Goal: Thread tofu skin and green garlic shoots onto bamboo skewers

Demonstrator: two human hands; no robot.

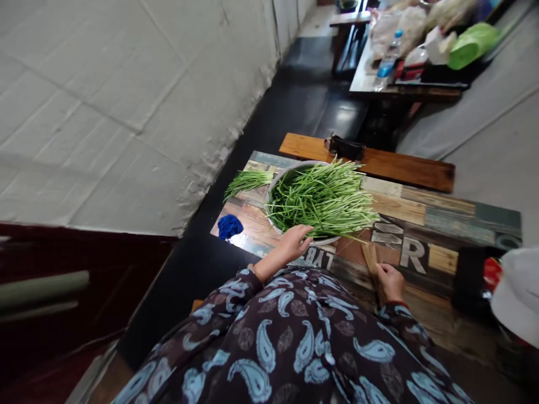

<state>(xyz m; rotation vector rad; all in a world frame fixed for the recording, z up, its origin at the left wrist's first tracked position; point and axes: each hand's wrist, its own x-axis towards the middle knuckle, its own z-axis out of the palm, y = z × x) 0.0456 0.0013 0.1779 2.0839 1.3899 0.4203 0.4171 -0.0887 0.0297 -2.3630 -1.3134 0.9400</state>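
Note:
A round metal basin (273, 188) on the table is heaped with long green chives (324, 196), their pale stalk ends toward the right. My left hand (296, 244) is at the basin's near rim, fingers partly spread beside the chives; nothing shows in it. My right hand (391, 280), right of the basin, is closed around a bundle of thin tan sticks (370, 258) that look like bamboo skewers. Their lower ends are hidden by the hand and sleeve. A smaller bunch of chives (251, 179) lies left of the basin.
A crumpled blue cloth (229, 226) lies on the wood-patterned table (446, 219) at the left. Behind it, a wooden bench (404, 166) carries a dark bag (345, 147). Farther off, another table (364, 76) holds a water bottle (388, 62) and bags. A white wall (105, 112) rises left.

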